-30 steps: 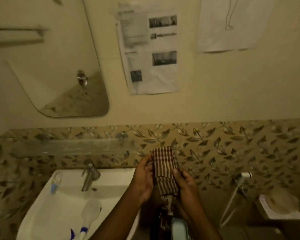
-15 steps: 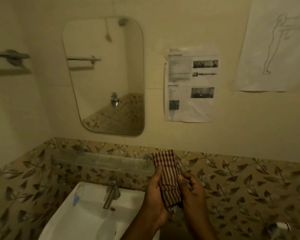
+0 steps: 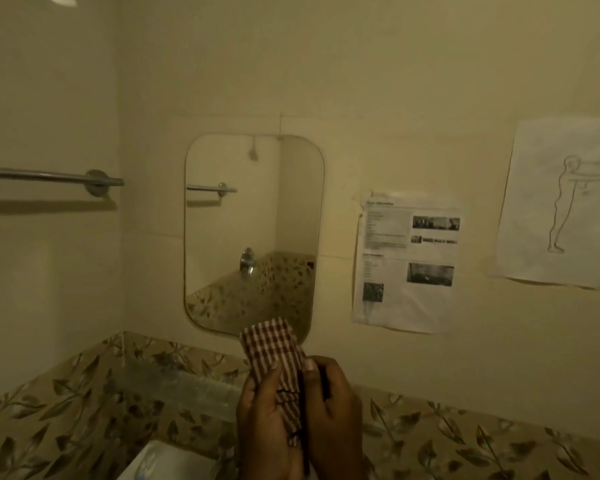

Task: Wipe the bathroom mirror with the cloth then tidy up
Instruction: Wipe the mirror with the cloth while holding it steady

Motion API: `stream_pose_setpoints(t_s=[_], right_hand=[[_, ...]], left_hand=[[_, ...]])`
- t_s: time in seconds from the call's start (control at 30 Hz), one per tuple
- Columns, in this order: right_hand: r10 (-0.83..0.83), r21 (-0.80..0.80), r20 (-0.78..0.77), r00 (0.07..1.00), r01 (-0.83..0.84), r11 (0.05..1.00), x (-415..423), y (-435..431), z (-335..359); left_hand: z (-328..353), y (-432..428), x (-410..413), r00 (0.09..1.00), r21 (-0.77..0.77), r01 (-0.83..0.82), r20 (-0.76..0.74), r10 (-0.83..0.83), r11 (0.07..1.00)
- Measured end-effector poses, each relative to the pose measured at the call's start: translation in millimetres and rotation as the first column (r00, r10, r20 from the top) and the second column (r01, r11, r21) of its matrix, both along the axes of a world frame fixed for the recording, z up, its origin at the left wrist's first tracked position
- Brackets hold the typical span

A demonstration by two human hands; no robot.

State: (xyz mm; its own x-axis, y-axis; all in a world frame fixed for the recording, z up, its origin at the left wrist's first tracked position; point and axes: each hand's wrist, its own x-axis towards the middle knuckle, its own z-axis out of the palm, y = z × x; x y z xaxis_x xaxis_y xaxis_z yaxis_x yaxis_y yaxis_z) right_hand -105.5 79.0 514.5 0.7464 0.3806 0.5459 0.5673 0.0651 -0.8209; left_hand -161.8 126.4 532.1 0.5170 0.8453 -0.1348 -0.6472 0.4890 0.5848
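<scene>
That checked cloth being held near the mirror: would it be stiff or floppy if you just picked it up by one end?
Probably floppy: the checked cloth creases and bends where the left hand and right hand pinch it. Folded thick, its top stands up unsupported, so it likely keeps some body. It looks light, since fingertips alone hold it.

The mirror (image 3: pixel 253 233) hangs on the far wall, a rail (image 3: pixel 49 175) to its left, two papers (image 3: pixel 406 261) to its right. Near, both hands (image 3: pixel 267 420) hold the cloth (image 3: pixel 274 355) between them, below the mirror. The sink (image 3: pixel 167 462) lies left of them.

Dim cream wall (image 3: pixel 395 81), leaf-patterned tile band (image 3: pixel 66 403), towel rail (image 3: pixel 49 175)
</scene>
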Motion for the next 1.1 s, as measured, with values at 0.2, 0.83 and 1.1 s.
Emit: stream_pose_setpoints(t_s=[0.2,0.83,1.1], right_hand=[[-0.066,-0.056,0.458,0.887,0.102,0.993,52,32,91],[-0.145,-0.041,0.952,0.27,0.58,0.814,239,67,282],[-0.191,0.102,0.979,0.076,0.628,0.772,266,78,272]], left_hand=[[41,38,-25,0.979,-0.032,0.205,0.024,-0.204,0.978],[226,136,20,0.919,0.401,-0.387,0.096,0.383,0.83],[269,168,98,0.785,0.751,-0.464,0.103,0.611,0.47]])
